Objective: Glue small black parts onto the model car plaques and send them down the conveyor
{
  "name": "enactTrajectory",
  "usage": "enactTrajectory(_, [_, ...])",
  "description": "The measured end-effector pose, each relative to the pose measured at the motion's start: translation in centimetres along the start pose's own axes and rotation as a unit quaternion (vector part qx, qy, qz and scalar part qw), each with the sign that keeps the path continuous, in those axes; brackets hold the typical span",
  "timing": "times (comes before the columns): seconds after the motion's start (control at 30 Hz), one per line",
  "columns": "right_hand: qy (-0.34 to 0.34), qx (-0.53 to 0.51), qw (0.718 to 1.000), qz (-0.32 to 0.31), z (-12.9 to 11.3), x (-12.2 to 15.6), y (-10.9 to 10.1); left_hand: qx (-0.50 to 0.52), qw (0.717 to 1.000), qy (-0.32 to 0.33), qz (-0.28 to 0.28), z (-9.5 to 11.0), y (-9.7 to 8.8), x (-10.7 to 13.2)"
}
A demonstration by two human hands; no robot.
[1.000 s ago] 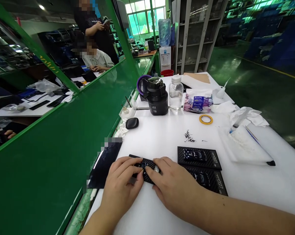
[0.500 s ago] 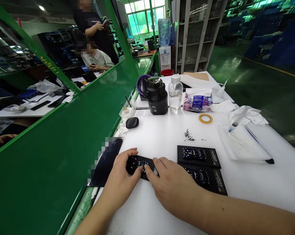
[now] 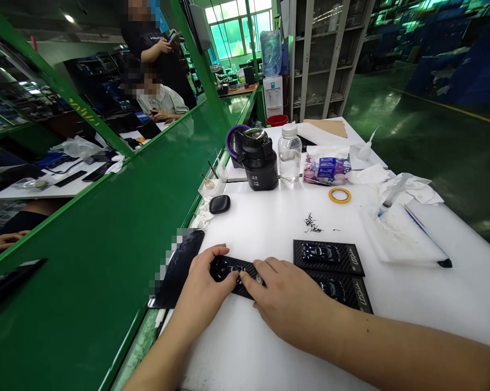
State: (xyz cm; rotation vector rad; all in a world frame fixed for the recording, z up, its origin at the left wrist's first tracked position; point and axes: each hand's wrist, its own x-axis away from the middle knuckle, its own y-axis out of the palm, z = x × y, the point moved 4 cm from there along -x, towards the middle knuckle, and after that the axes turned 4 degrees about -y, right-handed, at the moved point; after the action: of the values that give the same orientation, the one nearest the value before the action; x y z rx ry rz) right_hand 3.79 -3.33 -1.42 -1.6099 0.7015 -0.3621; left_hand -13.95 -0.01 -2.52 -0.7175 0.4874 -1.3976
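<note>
My left hand (image 3: 204,290) and my right hand (image 3: 287,301) both rest on a black carbon-pattern card (image 3: 234,270) lying flat on the white table (image 3: 269,228). Fingertips of both hands press together on its middle, where a small dark glossy part sits. Most of the card is hidden under my fingers. Two more black cards, each with a small dark car shape, lie just right of my right hand: one (image 3: 328,256) and one (image 3: 344,290) in front of it.
A black phone (image 3: 177,266) lies left of my left hand, by the green divider (image 3: 106,228). Further back stand a black jar (image 3: 261,160), clear bottle (image 3: 290,155), wipes pack (image 3: 326,164), yellow tape ring (image 3: 339,195), black pebble-shaped object (image 3: 220,204) and tissues (image 3: 407,190). Two people are beyond the divider.
My left hand slid left along the card and its fingers curled over the card's left end; my right hand's fingers shifted slightly left. The view moved a little.
</note>
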Motion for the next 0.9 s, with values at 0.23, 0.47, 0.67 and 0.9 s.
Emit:
enactTrajectory(0.23, [0.001, -0.009, 1.000, 0.004, 0.1, 0.2, -0.1, 0.009, 0.999, 0.034, -0.016, -0.3, -0.2, -0.7])
enactTrajectory(0.47, [-0.003, -0.009, 0.999, 0.046, 0.0, 0.5, 0.5, -0.011, 1.000, 0.000, -0.021, 0.7, -0.6, 0.0])
enactTrajectory(0.67, [-0.038, 0.001, 0.995, 0.090, 0.5, 1.0, 2.1, -0.006, 0.999, -0.023, -0.038, 1.6, -0.8, 1.2])
enactTrajectory(0.9, [-0.080, 0.006, 0.991, 0.105, 0.6, 1.3, 2.5, 0.021, 0.998, -0.032, -0.057, 1.5, -1.0, 1.6])
